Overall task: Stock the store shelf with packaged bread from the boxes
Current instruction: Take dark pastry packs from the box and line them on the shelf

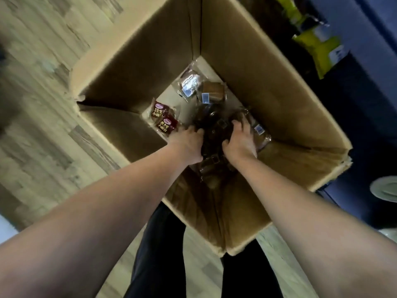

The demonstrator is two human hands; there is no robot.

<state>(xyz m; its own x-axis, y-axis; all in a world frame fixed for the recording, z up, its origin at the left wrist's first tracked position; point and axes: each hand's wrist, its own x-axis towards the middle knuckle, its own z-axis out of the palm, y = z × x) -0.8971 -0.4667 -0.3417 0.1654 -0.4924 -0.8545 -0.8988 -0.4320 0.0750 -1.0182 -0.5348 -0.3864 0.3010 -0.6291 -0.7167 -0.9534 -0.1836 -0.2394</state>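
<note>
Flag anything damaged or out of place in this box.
The cardboard box has a frayed, torn rim at its right corner; the left corner is ripped too. The bread packets lie jumbled, not stacked.

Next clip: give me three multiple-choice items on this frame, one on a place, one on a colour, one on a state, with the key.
1. Where are the left hand and right hand?
A. On a table
B. Inside the box
C. On the floor

2. What colour are the packs at the upper right?
A. Yellow-green
B. White
C. Pink

3. What state is the box in?
A. Taped shut
B. Flattened
C. Open

Key: 1 B, both arms reach down into it and the hands grip dark packets. 2 A, their wrappers are yellow-green. 3 C, its inner walls and bottom show.
</note>
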